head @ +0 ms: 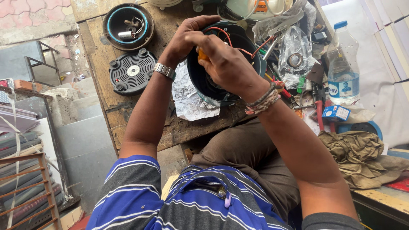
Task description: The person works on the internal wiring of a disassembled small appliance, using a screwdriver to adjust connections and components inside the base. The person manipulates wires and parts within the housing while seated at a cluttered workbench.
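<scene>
Appliance housing (221, 91), a dark round shell with a teal rim, rests on the wooden workbench (106, 55) just in front of the person's lap, its open hollow turned up toward the camera and tilted a little toward the person. Being round, it shows no clear long axis; red wires (221, 32) loop across its upper inside edge and run off to the right.

The left hand (187, 36) is curled over the far left rim of the housing, fingers closed around the edge and gripping it. A metal wristwatch (165, 70) sits on that wrist. The right hand (226, 64) is bunched over the hollow of the housing, fingers drawn tightly together around a small orange-handled tool (203, 54), of which only a bit of the handle shows between the fingers; the tip is hidden, so what it touches cannot be told. Thread bracelets (264, 99) circle the right wrist.

A crumpled sheet of paper (191, 96) lies under and left of the housing. Further left on the bench lie a round black vented cover (132, 71) and, beyond it, a second round casing (128, 25) with a small metal part and wires inside. To the right stand a clear plastic water bottle (343, 64) with a blue cap, a red-handled tool (319, 113), crumpled plastic bags (294, 47) and a brown rag (358, 153).
</scene>
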